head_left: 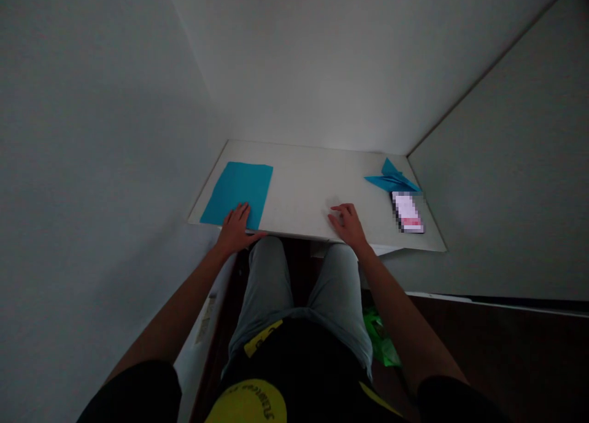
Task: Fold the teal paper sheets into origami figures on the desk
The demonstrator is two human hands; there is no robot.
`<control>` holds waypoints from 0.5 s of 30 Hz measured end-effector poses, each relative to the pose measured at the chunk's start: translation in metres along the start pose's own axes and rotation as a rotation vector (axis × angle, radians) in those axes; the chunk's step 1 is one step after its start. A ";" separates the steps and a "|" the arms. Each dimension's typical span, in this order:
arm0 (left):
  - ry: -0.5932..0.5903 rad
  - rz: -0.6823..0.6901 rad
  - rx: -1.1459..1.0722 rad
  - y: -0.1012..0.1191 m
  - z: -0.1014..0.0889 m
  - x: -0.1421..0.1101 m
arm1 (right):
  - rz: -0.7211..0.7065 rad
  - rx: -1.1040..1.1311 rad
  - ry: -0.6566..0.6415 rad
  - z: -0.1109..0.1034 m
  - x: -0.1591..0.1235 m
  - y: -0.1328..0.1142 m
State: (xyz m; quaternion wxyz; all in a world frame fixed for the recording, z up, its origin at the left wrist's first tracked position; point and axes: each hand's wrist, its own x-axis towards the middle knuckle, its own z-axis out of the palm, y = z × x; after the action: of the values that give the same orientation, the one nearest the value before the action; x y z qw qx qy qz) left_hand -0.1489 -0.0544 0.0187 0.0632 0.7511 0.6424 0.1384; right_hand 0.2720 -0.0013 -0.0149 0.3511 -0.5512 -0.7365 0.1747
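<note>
A flat blue sheet of paper (242,190) lies at the left end of the white table (313,171). My left hand (237,229) rests on the sheet's near edge, its fingers stretched out and the thumb reaching to the right along the table's front edge. My right hand (348,225) is over the front part of the table, right of the middle. Its fingers are loosely bent and apart, with nothing between them. At the right end is a folded blue paper shape (391,178) with pointed ends.
A phone (407,213) with a blurred, lit screen lies below the folded paper. Walls border the table at the left, back and right. My legs are under its front edge. A green plastic bag (381,337) is on the dark floor at the right.
</note>
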 end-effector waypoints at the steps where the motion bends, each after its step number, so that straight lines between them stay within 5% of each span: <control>1: -0.039 0.040 0.017 -0.003 -0.001 -0.008 | 0.006 0.013 -0.007 -0.001 0.000 -0.001; 7: -0.131 0.246 -0.059 0.044 -0.024 -0.009 | 0.066 0.149 0.091 -0.007 0.000 -0.003; 12: -0.170 0.443 -0.299 0.098 -0.109 0.047 | 0.225 0.375 0.280 -0.012 0.002 0.002; 15: -0.227 0.556 -0.379 0.126 -0.164 0.100 | 0.260 0.470 0.278 -0.011 0.003 0.002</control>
State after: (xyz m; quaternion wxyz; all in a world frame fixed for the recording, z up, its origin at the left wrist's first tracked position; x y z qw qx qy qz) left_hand -0.0637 0.0093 0.2221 0.2324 0.8828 0.3652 0.1826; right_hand 0.2803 0.0006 -0.0077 0.5412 -0.5632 -0.5438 0.3070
